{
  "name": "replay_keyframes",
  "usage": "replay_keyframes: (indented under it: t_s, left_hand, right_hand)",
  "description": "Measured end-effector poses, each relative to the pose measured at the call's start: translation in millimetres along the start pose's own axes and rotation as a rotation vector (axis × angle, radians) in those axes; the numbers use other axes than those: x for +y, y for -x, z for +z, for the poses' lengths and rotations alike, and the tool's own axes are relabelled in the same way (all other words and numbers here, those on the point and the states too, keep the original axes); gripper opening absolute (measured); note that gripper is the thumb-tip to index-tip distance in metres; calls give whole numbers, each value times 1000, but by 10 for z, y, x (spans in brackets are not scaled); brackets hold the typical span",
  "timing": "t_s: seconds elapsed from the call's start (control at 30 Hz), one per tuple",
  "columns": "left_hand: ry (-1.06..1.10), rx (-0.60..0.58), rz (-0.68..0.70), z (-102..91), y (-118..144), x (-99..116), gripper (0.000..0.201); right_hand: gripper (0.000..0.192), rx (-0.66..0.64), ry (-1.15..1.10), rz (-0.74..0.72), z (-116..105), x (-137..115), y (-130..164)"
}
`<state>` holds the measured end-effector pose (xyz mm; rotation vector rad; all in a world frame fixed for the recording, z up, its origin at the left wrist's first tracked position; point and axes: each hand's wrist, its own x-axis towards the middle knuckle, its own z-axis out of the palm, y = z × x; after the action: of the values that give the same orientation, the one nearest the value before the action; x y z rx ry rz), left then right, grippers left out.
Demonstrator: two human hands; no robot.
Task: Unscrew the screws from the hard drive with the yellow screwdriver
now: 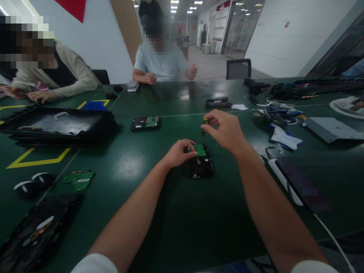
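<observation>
A black hard drive (pixel 200 167) with a small green circuit board (pixel 200 149) on top lies on the dark green table (pixel 182 212) in front of me. My left hand (pixel 179 152) grips the drive's far left corner, fingers curled on it. My right hand (pixel 224 129) hovers just above the drive and pinches the handle of a small screwdriver (pixel 203 127), which points down toward the board.
A second hard drive (pixel 146 123) lies farther back. At left are a large black tray (pixel 57 125), a loose green board (pixel 79 179) and black parts (pixel 34 231). Cables and tools (pixel 278 113) crowd the right. Two people work across the table.
</observation>
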<state>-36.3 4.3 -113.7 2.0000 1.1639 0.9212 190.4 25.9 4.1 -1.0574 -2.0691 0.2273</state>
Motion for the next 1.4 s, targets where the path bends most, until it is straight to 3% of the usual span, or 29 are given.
replay_keyframes:
  t_s: [0.1, 0.43, 0.67, 1.17, 1.4]
  left_hand:
    - [-7, -6, 3, 1, -3, -3, 10]
    - [-4, -4, -6, 0, 4, 26, 10]
    - [-11, 3, 7, 0, 12, 14, 9]
    - [2, -6, -5, -6, 10, 17, 10]
    - [-4, -7, -7, -4, 8, 30, 10]
  right_hand:
    - [22, -4, 35, -36, -8, -8, -1]
    - [22, 40, -64, 40, 25, -42, 10]
    - [34, 49, -108, 95, -3, -71, 22]
    - [19, 21, -147, 43, 9, -84, 17]
    - [25, 20, -47, -15, 24, -53, 12]
